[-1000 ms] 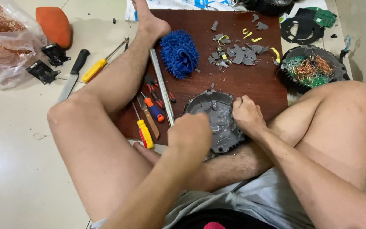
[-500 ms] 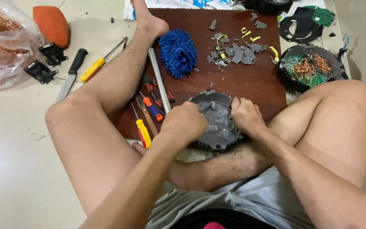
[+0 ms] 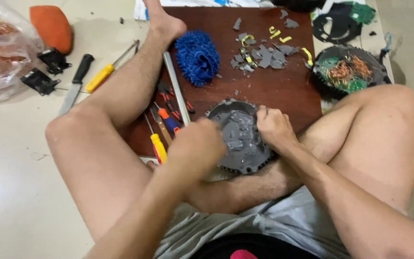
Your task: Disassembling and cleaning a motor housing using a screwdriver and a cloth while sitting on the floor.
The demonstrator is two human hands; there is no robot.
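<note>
Grey plastic is what I am working on: a round grey disc with teeth around its edge (image 3: 243,139) sits on the dark brown wooden board (image 3: 274,91), right at the near edge, up against my folded leg. My right hand (image 3: 274,127) is curled into a fist on the disc's right side, pressing on its top, and I cannot tell if it holds something small inside. My left hand (image 3: 200,146) is curled tight too, at the disc's left edge, but it looks blurry, so I cannot tell what it grips. Just left of that hand lie screwdrivers with a yellow handle (image 3: 159,146) and an orange and blue handle (image 3: 167,120), next to a long silver metal bar (image 3: 176,86). Farther up the board sits a fuzzy blue pad (image 3: 197,57), and near it a pile of broken grey bits with yellow pieces (image 3: 262,55). Another round black part with copper wire and green board inside (image 3: 348,72) rests by my right knee. Off on the pale floor are a knife with a black handle (image 3: 75,84) and an orange cushion (image 3: 51,26).
</note>
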